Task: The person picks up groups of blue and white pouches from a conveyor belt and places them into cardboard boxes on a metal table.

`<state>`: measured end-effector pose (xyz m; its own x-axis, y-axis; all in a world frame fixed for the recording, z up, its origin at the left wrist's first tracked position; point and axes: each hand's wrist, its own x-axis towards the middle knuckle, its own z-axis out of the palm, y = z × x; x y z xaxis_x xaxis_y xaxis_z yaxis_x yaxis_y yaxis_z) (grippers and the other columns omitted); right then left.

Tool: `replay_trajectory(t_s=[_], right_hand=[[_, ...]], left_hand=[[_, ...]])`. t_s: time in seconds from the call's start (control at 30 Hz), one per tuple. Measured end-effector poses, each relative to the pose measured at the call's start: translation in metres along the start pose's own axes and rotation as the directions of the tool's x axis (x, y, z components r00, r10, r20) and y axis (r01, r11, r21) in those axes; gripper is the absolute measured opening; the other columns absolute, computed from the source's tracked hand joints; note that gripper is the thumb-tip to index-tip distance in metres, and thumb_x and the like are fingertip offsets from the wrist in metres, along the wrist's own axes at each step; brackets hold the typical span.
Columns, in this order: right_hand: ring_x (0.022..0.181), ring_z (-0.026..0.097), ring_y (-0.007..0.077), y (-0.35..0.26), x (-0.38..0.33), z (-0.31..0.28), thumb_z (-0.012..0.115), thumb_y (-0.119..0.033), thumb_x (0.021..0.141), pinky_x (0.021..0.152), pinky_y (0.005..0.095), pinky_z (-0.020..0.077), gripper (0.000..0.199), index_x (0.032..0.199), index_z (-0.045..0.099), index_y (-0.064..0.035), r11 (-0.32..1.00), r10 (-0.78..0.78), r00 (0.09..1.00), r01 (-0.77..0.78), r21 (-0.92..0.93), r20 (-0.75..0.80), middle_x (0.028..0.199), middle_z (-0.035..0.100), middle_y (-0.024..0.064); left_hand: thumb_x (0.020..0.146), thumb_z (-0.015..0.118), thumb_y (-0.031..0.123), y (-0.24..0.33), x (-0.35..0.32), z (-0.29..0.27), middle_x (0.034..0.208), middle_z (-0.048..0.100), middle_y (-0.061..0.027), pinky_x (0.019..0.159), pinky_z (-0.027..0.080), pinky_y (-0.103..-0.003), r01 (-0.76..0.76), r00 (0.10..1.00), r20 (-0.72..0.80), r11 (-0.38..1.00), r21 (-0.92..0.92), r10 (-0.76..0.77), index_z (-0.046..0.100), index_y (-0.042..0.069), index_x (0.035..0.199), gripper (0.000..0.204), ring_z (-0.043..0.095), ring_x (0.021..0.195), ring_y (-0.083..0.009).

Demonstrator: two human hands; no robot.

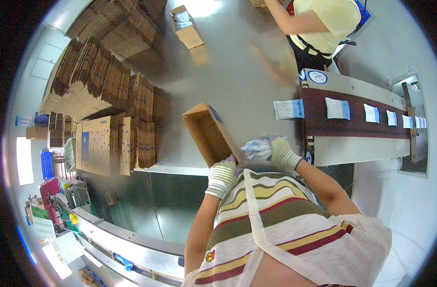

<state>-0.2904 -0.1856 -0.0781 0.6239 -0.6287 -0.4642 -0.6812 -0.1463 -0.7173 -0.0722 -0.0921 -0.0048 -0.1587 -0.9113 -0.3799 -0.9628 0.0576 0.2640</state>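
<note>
**Open cardboard carton [213, 138], early in filling; packets in hand and on belt**

Tabletop [223, 67], grey, smooth: spreads ahead of the left hand [222, 178] and the right hand [284, 152].

Flattened cartons [87, 81], brown cardboard, stacked in thick piles: well to the left of the left hand and beyond it. Judged as stock not yet made up.

Conveyor belt [314, 126], dark red-brown: begins just beyond the right hand and runs off to its right.

Co-worker [319, 33], pale yellow top: far side of the belt, well ahead of the right hand; the nearer hand is blurred.

Open carton, as headed: directly ahead of the left hand, which grasps its near end. The part of the interior in view shows bare cardboard; the near bottom corner cannot be made out. Filling appears barely begun, if at all.

Second carton [190, 37], open: far ahead of the left hand, packets visible inside. Judged at least partly filled.

Belt packets [338, 109], white and blue, in a spaced row: ahead and to the right of the right hand. These remain to be boxed, by appearance.

Held packets [257, 149], white and blue, blurred, count uncertain: gripped by the right hand, just beside the open carton and outside it. Placement not yet done.
</note>
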Motion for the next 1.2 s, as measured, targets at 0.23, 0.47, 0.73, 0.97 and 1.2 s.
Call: replay_trajectory(t_s=[0.23,0.47,0.73,0.97,1.2], right_hand=[[0.105,0.056,0.0305,0.061,0.003,0.034,0.048,-0.033,0.089,0.091,0.0426,0.0467,0.041,0.121,0.049,-0.0072,0.45,-0.113,0.972,0.235,0.862,-0.206,0.119,0.057,0.0114],[0.1,0.059,0.0214,-0.025,0.016,-0.009,0.063,-0.025,0.08,0.089,0.0375,0.0475,0.042,0.115,0.053,-0.0043,0.202,-0.135,0.959,0.273,0.94,-0.25,0.11,0.06,0.0076],[0.1,0.057,0.0233,-0.098,0.074,0.014,0.074,-0.03,0.069,0.089,0.0358,0.0463,0.063,0.119,0.047,-0.0042,0.332,-0.292,0.937,0.287,0.898,-0.191,0.11,0.058,0.01],[0.109,0.053,0.028,-0.129,0.059,0.014,0.068,-0.027,0.07,0.111,0.0434,0.0158,0.057,0.121,0.049,-0.0089,0.746,-0.433,0.897,0.412,-0.523,0.088,0.11,0.059,0.016],[0.121,0.043,0.0267,-0.14,0.047,0.007,0.075,-0.036,0.061,0.111,0.0465,0.0099,0.075,0.124,0.046,-0.0067,0.688,-0.365,0.92,0.372,-0.623,0.145,0.121,0.053,0.0151]], left_hand=[[0.071,0.058,0.018,-0.007,-0.003,0.018,0.074,0.061,-0.0185,0.063,0.049,-0.042,-0.093,0.976,-0.198,0.995,-0.018,0.088,0.053,0.001,0.096,0.03,0.061,0.069,-0.033],[0.077,0.053,0.017,-0.001,-0.009,0.012,0.089,0.063,-0.0167,0.069,0.05,-0.041,-0.015,0.999,-0.034,0.999,0.045,0.016,0.055,0.003,0.093,0.022,0.063,0.078,-0.0293],[0.085,0.043,0.012,0.005,0.0,0.035,0.099,0.06,-0.0206,0.072,0.049,-0.042,-0.044,0.991,-0.124,0.995,0.094,0.056,0.05,0.0,0.11,0.028,0.062,0.082,-0.033],[0.082,0.054,0.025,0.001,-0.021,0.027,0.085,0.064,-0.0163,0.068,0.051,-0.041,-0.183,0.981,-0.059,0.983,0.02,0.184,0.055,0.005,0.099,0.027,0.064,0.076,-0.0298],[0.081,0.052,0.012,-0.054,0.011,-0.072,0.089,0.063,-0.0155,0.068,0.049,-0.043,-0.084,0.758,-0.635,0.943,-0.322,-0.149,0.055,0.007,0.101,0.022,0.06,0.081,-0.036]])
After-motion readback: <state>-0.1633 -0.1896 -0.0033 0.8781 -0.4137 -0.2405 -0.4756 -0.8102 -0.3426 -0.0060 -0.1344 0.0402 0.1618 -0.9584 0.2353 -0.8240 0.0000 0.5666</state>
